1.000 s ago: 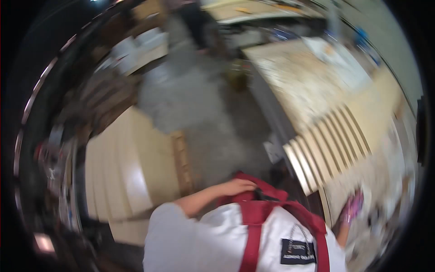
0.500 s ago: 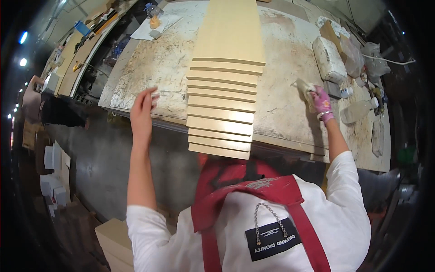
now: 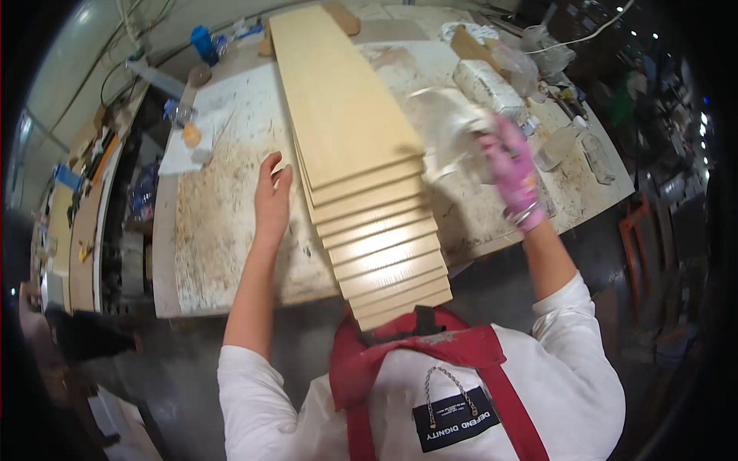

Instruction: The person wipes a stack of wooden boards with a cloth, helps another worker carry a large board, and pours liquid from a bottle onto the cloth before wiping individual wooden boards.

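Note:
A stepped stack of pale wood boards [image 3: 338,100] runs across the table, its staggered ends facing me. Its nearest edges hang over the table's front edge. In a pink glove, my right hand [image 3: 511,169] is closed on a white cloth [image 3: 442,123]. The cloth is smeared by motion and flares out above the table, just right of the stack. A dark shadow falls on the top board's right corner. My bare left hand [image 3: 272,198] hovers left of the boards with its fingers partly curled and apart, holding nothing.
The stained worktable [image 3: 223,246] lies beneath. At its right are a wrapped white block [image 3: 488,87], a clear plastic bottle [image 3: 557,146] and plastic bags [image 3: 547,48]. On the left, an orange object [image 3: 191,136] rests on white paper. A blue bottle [image 3: 204,44] stands at the back.
My right hand has brought the cloth from the table's right side toward the stack, and the cloth has spread out. My left hand has come nearer the boards. The view has turned.

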`<state>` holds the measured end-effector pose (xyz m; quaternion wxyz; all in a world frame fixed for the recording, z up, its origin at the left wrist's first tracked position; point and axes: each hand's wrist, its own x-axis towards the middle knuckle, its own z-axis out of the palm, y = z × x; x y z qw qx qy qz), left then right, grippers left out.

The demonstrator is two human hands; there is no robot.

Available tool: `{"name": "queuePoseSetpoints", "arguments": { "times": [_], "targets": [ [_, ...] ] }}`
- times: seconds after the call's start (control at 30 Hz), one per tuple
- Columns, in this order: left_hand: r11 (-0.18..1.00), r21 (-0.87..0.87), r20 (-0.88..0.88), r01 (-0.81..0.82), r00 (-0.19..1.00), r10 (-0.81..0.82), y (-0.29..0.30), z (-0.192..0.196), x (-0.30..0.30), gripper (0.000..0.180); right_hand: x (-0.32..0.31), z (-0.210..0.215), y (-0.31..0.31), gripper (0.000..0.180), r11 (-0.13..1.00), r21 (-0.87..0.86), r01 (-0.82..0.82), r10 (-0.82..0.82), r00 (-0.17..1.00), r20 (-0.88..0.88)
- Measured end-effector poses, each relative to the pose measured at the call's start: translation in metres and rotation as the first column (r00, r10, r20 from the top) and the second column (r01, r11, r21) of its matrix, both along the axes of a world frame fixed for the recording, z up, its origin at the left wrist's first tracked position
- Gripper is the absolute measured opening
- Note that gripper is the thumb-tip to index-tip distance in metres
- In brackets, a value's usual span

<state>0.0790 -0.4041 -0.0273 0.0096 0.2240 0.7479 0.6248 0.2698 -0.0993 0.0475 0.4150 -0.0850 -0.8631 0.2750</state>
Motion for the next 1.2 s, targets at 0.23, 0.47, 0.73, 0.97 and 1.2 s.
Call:
{"name": "queuePoseSetpoints", "arguments": {
  "times": [0.23, 0.47, 0.73, 0.97, 1.2],
  "targets": [
    [0.997, -0.020, 0.146, 0.080, 0.986, -0.076, 0.063, 0.008, -0.033, 0.071, -0.068, -0.042, -0.136, 0.037, 0.761, 0.539, -0.360, 0.274, 0.932, 0.236],
    [0.983, 0.076, 0.293, 0.164, 0.939, -0.180, 0.063, 0.016, -0.034, 0.073, -0.047, -0.068, 0.004, 0.030, 0.849, 0.353, -0.393, 0.373, 0.919, 0.127],
    [0.972, 0.185, 0.350, 0.144, 0.915, -0.203, 0.070, 0.014, -0.034, 0.070, -0.037, -0.105, 0.129, 0.056, 0.869, 0.491, 0.061, -0.271, 0.888, 0.371],
    [0.945, 0.261, 0.375, 0.197, 0.881, -0.287, 0.052, 0.015, -0.032, 0.063, -0.114, -0.063, 0.007, 0.085, 0.696, -0.688, -0.203, 0.531, 0.791, 0.304],
    [0.922, 0.363, 0.638, 0.135, 0.685, -0.352, 0.044, -0.014, -0.043, 0.049, -0.148, -0.086, -0.020, 0.066, 0.576, -0.764, -0.291, 0.560, 0.822, 0.109]
  ]
}}
